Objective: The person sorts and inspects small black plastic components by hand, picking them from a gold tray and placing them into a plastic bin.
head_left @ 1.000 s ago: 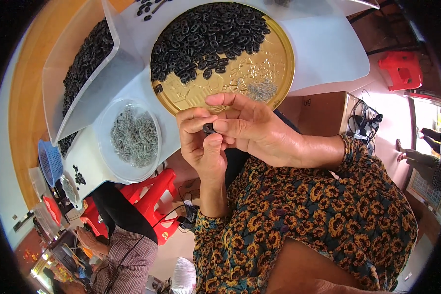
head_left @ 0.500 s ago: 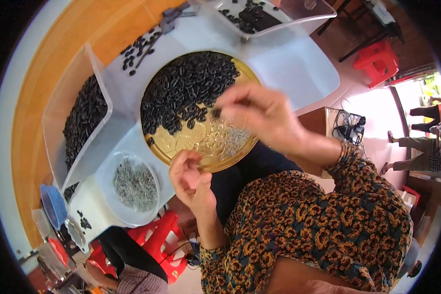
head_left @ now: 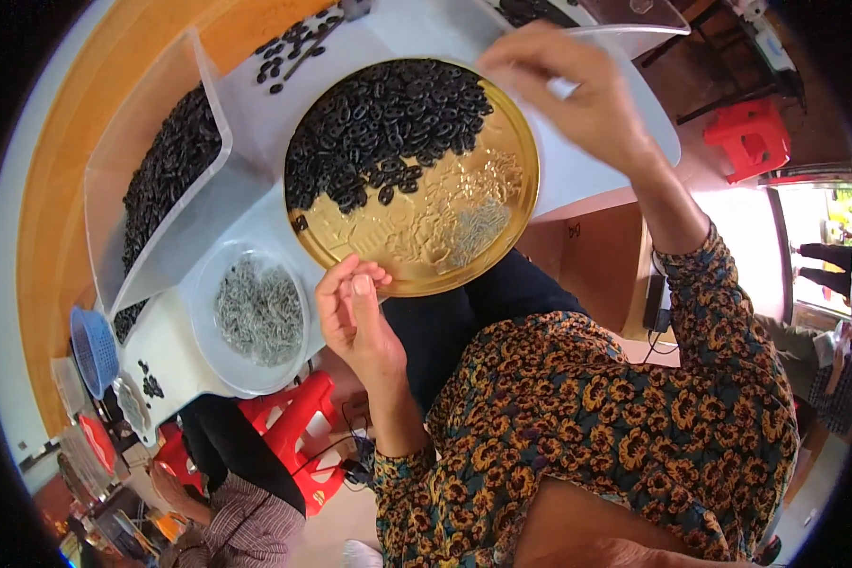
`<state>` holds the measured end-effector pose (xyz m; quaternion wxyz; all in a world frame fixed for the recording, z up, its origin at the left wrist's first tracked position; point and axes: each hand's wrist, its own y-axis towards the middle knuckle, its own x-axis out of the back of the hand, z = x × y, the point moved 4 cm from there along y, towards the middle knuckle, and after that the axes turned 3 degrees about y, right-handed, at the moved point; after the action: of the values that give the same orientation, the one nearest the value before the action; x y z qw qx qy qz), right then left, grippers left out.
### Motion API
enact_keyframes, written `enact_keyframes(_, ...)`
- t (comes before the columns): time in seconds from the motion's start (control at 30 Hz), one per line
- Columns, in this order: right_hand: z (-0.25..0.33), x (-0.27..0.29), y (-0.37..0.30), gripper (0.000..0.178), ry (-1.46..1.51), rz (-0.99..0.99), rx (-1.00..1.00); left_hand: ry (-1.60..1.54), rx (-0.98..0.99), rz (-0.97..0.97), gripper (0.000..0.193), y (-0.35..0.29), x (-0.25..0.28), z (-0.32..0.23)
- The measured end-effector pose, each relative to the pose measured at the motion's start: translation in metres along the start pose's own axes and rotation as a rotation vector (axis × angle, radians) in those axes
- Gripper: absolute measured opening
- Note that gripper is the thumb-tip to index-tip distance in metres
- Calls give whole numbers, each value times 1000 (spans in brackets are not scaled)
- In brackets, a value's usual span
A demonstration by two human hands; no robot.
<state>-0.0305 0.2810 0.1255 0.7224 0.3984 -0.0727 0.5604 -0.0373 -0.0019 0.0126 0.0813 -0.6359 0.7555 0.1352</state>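
Note:
A round gold tray (head_left: 532,180) carries a heap of small black oval pieces (head_left: 383,109) on its far side. Small silvery metal pieces (head_left: 478,232) lie at its near right. My left hand (head_left: 360,317) is at the tray's near rim, thumb and fingers drawn together; whatever they pinch is too small or hidden to make out. My right hand (head_left: 577,90) is raised past the tray's far right rim, fingers bent and pressed together, slightly blurred. I cannot see what is between its fingertips.
A clear bin (head_left: 208,180) full of black pieces stands left of the tray. Nearer is a white bowl (head_left: 298,355) of silvery pieces. Another clear bin (head_left: 625,28) is at the far right. A person's dark-clad leg (head_left: 246,450) and a red stool (head_left: 308,421) are at lower left.
My right hand has moved up and away from over the tray toward the far right bin. The left hand stays by the near rim. The whole view has shifted slightly.

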Motion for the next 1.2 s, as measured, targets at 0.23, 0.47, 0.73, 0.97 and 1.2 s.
enact_keyframes(0.23, -19, -89, -16, 12, -166, 331, 178, -64, 18, -19, 22, 2, 2, 1)
enact_keyframes(0.47, -27, -110, -22, 16, -426, 441, 101, -104, 41, -21, 21, 2, 2, 2)
enact_keyframes(0.73, -22, -109, -30, 15, -371, 420, 180, -85, 65, -2, 19, 1, 3, 2)
enact_keyframes(0.97, -20, -108, -26, 14, -371, 466, 159, -36, -461, 727, 57, -17, -44, -75)
enact_keyframes(1.2, -15, -115, -18, 13, -309, 397, 87, -763, 94, 1190, 43, -16, -92, -147)
